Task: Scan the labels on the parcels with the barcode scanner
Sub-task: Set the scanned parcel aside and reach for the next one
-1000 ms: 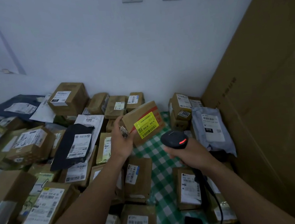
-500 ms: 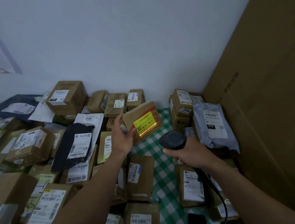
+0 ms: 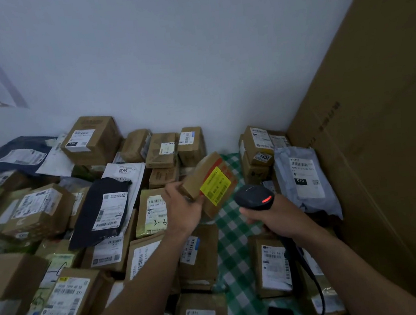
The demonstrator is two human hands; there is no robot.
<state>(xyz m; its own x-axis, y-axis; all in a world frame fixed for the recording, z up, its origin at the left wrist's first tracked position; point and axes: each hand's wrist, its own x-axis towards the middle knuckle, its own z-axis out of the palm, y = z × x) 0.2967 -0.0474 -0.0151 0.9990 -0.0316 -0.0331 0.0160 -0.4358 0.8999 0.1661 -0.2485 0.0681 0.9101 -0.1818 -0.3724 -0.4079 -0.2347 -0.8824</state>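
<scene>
Parcel [image 3: 196, 182] with yellow label [image 3: 215, 186] in left hand [image 3: 184, 210]; grey bag [image 3: 309, 192] reads 010.

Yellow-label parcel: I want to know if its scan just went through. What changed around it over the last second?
The left hand has tipped the yellow-label parcel to a steeper slant, and the reddish glow that lay across its label half a second ago is gone. The right hand still grips the barcode scanner just right of the parcel, red light on. The surrounding parcels have not moved.
</scene>
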